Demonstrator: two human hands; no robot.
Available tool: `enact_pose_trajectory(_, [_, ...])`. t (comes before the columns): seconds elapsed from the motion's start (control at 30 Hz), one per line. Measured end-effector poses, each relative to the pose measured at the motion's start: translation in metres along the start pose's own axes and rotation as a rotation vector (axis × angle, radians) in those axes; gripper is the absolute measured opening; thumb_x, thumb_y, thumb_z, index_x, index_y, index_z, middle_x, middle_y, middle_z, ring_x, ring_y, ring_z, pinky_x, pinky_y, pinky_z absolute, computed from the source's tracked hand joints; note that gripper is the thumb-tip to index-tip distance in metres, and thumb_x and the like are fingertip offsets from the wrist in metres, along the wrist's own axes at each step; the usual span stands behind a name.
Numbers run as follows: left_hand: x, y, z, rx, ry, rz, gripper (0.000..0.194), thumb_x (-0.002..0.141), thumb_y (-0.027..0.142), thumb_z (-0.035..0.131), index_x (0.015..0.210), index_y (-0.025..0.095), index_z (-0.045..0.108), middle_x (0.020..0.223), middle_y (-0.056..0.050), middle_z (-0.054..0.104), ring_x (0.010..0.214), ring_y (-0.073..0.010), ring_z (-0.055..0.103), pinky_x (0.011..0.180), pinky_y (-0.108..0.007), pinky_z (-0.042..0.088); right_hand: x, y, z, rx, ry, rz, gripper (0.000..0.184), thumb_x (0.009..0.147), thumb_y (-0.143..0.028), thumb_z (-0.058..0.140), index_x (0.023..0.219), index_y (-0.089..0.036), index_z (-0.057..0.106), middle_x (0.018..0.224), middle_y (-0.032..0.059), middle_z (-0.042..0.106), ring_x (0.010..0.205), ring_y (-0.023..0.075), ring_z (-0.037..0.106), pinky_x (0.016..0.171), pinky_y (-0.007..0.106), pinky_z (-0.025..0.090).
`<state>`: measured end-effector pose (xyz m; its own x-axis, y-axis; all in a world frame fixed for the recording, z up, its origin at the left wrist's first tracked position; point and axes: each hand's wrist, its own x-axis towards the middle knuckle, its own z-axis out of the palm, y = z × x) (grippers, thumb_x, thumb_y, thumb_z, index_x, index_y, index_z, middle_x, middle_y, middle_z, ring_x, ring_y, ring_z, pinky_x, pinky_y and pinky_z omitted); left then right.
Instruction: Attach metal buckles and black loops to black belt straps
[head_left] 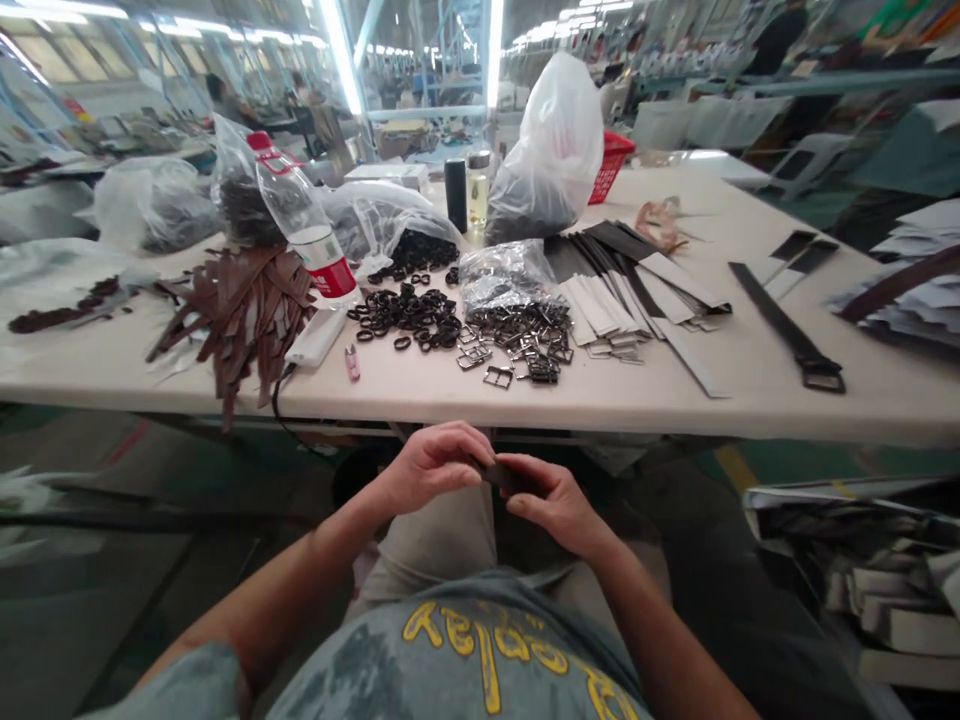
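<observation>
Just below the table's front edge, my left hand (439, 465) and my right hand (559, 500) meet over my lap. Between them is a short dark strap (504, 476), pinched by the fingers of both; its far ends are hidden by the hands. On the table ahead lie a heap of metal buckles (525, 340) and a pile of black strap loops (409, 318). Brown straps (240, 305) form a bundle at the left. Dark straps with pale backs (622, 285) are fanned out right of the buckles. One finished-looking strap with a buckle (787, 325) lies apart on the right.
A plastic bottle (307, 225) stands behind a white power strip (316, 338). Near the front edge lie pink thread snips (352, 364). Large plastic bags (551, 140) and a red basket (611, 165) sit farther back. A bin of straps (862, 560) is at the lower right.
</observation>
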<state>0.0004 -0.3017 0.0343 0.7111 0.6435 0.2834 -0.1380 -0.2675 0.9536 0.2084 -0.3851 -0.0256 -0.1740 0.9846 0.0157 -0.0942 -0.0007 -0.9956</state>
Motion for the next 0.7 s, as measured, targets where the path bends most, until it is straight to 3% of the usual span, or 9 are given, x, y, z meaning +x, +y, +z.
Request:
enact_pose_trajectory(0.2, [-0.003, -0.008, 0.007, -0.204, 0.179, -0.112, 0.044, 0.079, 0.044, 0.076, 0.114, 0.019, 0.068, 0.110, -0.011, 0.071, 0.087, -0.0179, 0.068, 0.078, -0.028, 0.054, 0.007, -0.009, -0.001, 0.113, 0.066, 0.025, 0.046, 0.069, -0.041, 0.083, 0.112, -0.024, 0.074, 0.092, 0.0034, 0.074, 0.085, 0.0198, 0.066, 0.083, 0.035, 0.053])
enact_pose_trajectory(0.3, [-0.002, -0.016, 0.011, -0.228, 0.251, -0.157, 0.044, 0.082, 0.044, 0.072, 0.117, 0.020, 0.065, 0.115, -0.011, 0.071, 0.089, -0.0187, 0.071, 0.082, -0.030, 0.055, 0.006, -0.009, -0.004, 0.165, 0.129, 0.034, 0.045, 0.068, -0.041, 0.085, 0.109, -0.025, 0.075, 0.086, 0.0021, 0.072, 0.078, 0.0172, 0.064, 0.077, 0.032, 0.053])
enact_pose_trajectory(0.4, [-0.001, -0.031, 0.015, -0.148, 0.239, -0.309, 0.038, 0.090, 0.043, 0.060, 0.117, 0.018, 0.063, 0.114, -0.012, 0.070, 0.091, -0.0199, 0.071, 0.083, -0.032, 0.055, 0.002, -0.008, -0.010, 0.178, 0.181, 0.020, 0.045, 0.068, -0.041, 0.085, 0.108, -0.024, 0.075, 0.081, 0.0015, 0.071, 0.072, 0.0153, 0.061, 0.073, 0.031, 0.053])
enact_pose_trajectory(0.5, [-0.005, -0.049, 0.026, 0.182, 0.022, -0.435, 0.028, 0.092, 0.036, 0.056, 0.108, 0.015, 0.066, 0.107, -0.011, 0.072, 0.095, -0.0230, 0.070, 0.086, -0.037, 0.055, -0.003, -0.010, -0.017, 0.193, 0.200, -0.029, 0.045, 0.069, -0.043, 0.084, 0.109, -0.023, 0.074, 0.076, 0.0002, 0.068, 0.066, 0.0130, 0.059, 0.069, 0.029, 0.052])
enact_pose_trajectory(0.57, [-0.011, -0.059, 0.039, 0.457, -0.178, -0.426, 0.026, 0.089, 0.030, 0.059, 0.109, 0.016, 0.067, 0.110, -0.012, 0.072, 0.102, -0.0257, 0.068, 0.092, -0.039, 0.052, -0.008, -0.013, -0.024, 0.186, 0.211, -0.077, 0.045, 0.070, -0.043, 0.084, 0.110, -0.024, 0.074, 0.075, -0.0007, 0.067, 0.064, 0.0119, 0.058, 0.066, 0.027, 0.051])
enact_pose_trajectory(0.7, [-0.022, -0.070, 0.074, 0.660, -0.497, -0.376, 0.049, 0.087, 0.030, 0.063, 0.132, 0.014, 0.056, 0.123, -0.016, 0.068, 0.112, -0.0296, 0.065, 0.096, -0.041, 0.051, -0.018, -0.032, -0.039, 0.076, 0.319, -0.173, 0.051, 0.069, -0.051, 0.083, 0.111, -0.024, 0.072, 0.078, 0.0004, 0.068, 0.067, 0.0141, 0.062, 0.065, 0.029, 0.052])
